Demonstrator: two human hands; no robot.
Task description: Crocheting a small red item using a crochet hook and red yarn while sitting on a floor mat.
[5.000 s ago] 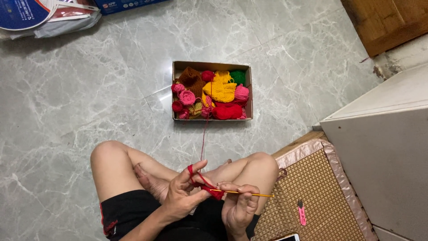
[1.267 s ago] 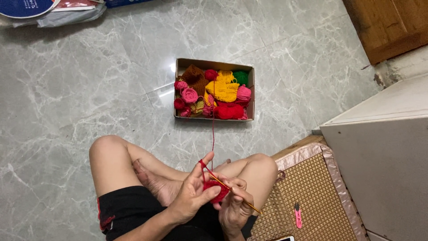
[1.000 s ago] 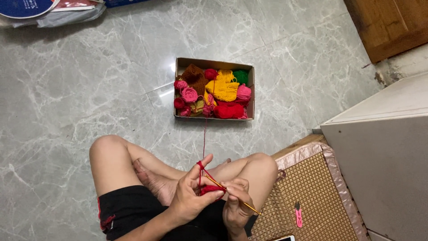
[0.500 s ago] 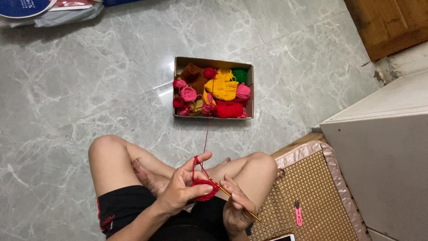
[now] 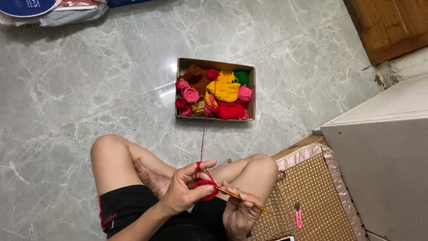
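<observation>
— What is the person's left hand (image 5: 185, 189) doing?

— It is curled around a small red crochet piece (image 5: 206, 188), thumb and fingers pinching it, with red yarn (image 5: 203, 138) looped over the raised forefinger.

— And the right hand (image 5: 240, 209)?

— Closed on a thin yellow crochet hook (image 5: 243, 201). The hook's tip lies at the red piece, and its far end sticks out towards the woven mat (image 5: 312, 196).

— Where does the yarn run?

— Up from the left forefinger, across the marble floor (image 5: 67, 89), into a cardboard box (image 5: 216, 64) that sits just beyond the knees.

— What is in the box?

— Crochet bits and balls: pink rosettes, a yellow piece, a brown one, a green ball, red lumps.

— Where does the work sit?

— Above the lap of the person, who sits cross-legged in black shorts, the piece held between both hands.

— Anything nearby?

— A small pink object (image 5: 298, 215) lies on the mat, to the right of the hook. A white cabinet (image 5: 383, 151) stands past the mat.
</observation>
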